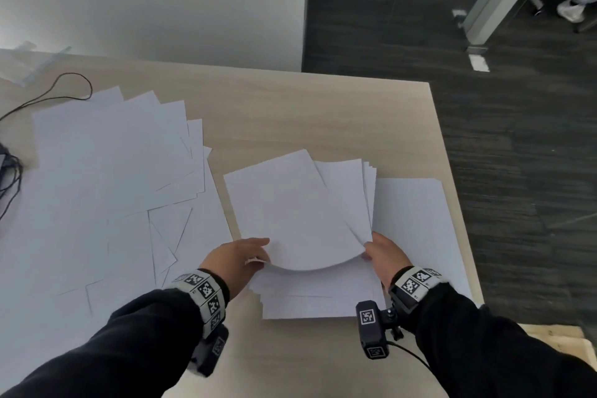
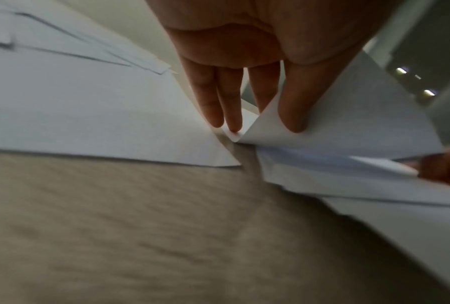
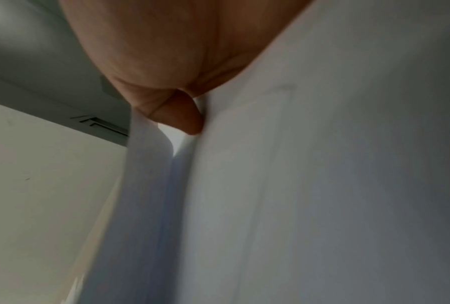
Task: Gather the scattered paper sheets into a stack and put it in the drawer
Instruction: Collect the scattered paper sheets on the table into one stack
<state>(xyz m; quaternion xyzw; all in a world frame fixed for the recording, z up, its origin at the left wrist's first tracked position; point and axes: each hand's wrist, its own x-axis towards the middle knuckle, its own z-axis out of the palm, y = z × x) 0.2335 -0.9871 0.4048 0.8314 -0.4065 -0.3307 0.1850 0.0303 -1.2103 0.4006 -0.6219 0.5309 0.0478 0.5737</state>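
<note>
- Nearest, two dark-sleeved forearms with marker bands and wrist cameras reach over a pale wooden table.
- The left hand lies at the near left corner of a partly gathered stack. In its wrist view the fingers are straight and close together with a sheet corner folded between them and the thumb — a light pinch, likely to steady that side.
- The right hand pinches the near right corner. The top sheet bows upward between the hands, probably so that it can be squared over those beneath.
- Under the fingers more sheets lie flat and unevenly offset; one loose sheet lies just right of the right hand.
- Left of the left hand and beyond it spreads a wide fan of scattered sheets, not yet collected.
- Farthest: a dark cable, a white wall, dark flooring. No drawer is in view.
</note>
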